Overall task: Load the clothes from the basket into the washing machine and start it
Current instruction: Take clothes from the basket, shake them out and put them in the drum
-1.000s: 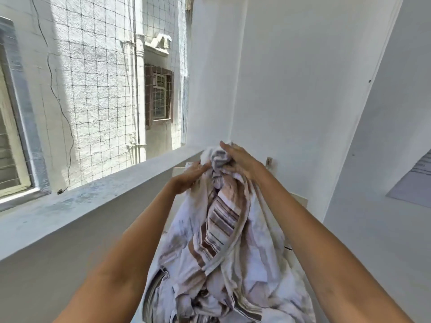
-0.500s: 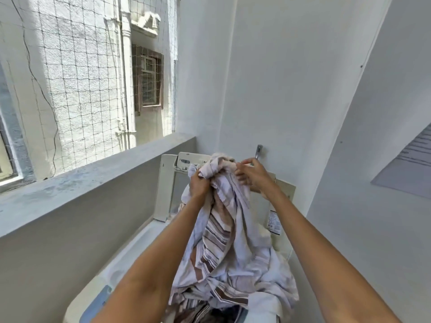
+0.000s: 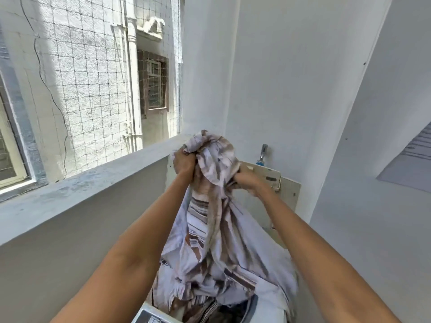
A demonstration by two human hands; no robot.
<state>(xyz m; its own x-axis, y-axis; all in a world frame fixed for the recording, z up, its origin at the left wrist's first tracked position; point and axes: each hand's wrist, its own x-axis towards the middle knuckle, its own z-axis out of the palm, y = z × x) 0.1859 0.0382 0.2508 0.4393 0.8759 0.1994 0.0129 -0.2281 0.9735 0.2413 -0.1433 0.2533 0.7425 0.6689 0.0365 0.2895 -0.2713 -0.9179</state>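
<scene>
Where white walls [image 3: 291, 89] meet, both hands bunch striped cloth [image 3: 217, 229].

Two hands: left hand [image 3: 184, 163], right hand [image 3: 248, 183]. One striped cloth [image 3: 217, 241], one washing machine [image 3: 263, 308], one tap [image 3: 263, 153].

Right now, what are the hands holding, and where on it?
Both the left hand and right hand grip the striped cloth at its bunched top end; the rest hangs down.
</scene>
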